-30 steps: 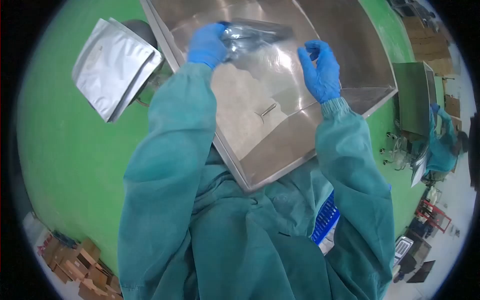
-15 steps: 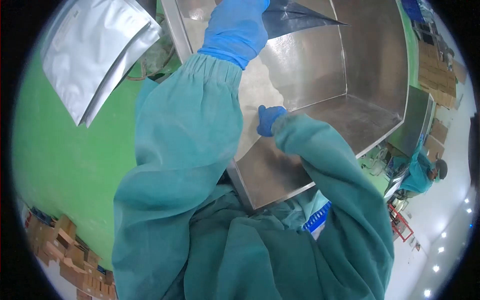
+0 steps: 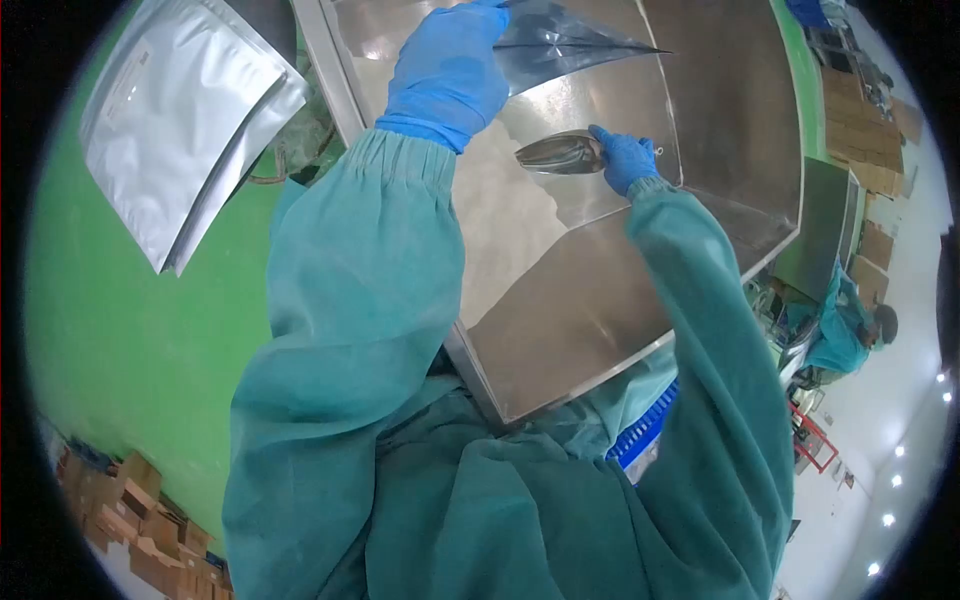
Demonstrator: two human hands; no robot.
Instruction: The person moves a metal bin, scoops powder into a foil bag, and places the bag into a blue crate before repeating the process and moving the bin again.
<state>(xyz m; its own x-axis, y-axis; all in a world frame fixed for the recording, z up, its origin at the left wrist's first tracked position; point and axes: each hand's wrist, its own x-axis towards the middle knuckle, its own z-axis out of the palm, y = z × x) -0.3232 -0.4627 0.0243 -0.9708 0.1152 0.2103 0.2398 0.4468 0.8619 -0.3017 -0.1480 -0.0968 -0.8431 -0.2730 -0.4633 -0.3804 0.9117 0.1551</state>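
Note:
My left hand (image 3: 450, 75), in a blue glove, is closed on a shiny foil bag (image 3: 570, 45) at the top of the head view; its fingertips are partly hidden. To the right and a little lower, my gloved right hand (image 3: 628, 162) grips a metal scoop (image 3: 562, 153) by its handle. The scoop's blade points left, toward the foil bag's underside and my left wrist. Below both hands lies pale powder (image 3: 508, 225), spread over the left part of a steel bin (image 3: 590, 290).
A stack of silver foil pouches (image 3: 180, 120) is at the upper left, over the green floor (image 3: 130, 350). A blue crate (image 3: 645, 425) shows beneath the bin's near edge. Cardboard boxes (image 3: 140, 510) stand at lower left. Another person (image 3: 845, 325) works at far right.
My right hand has come up from the powder and away from my body, bringing the scoop into sight. My left hand and the foil bag have shifted slightly left and down in view.

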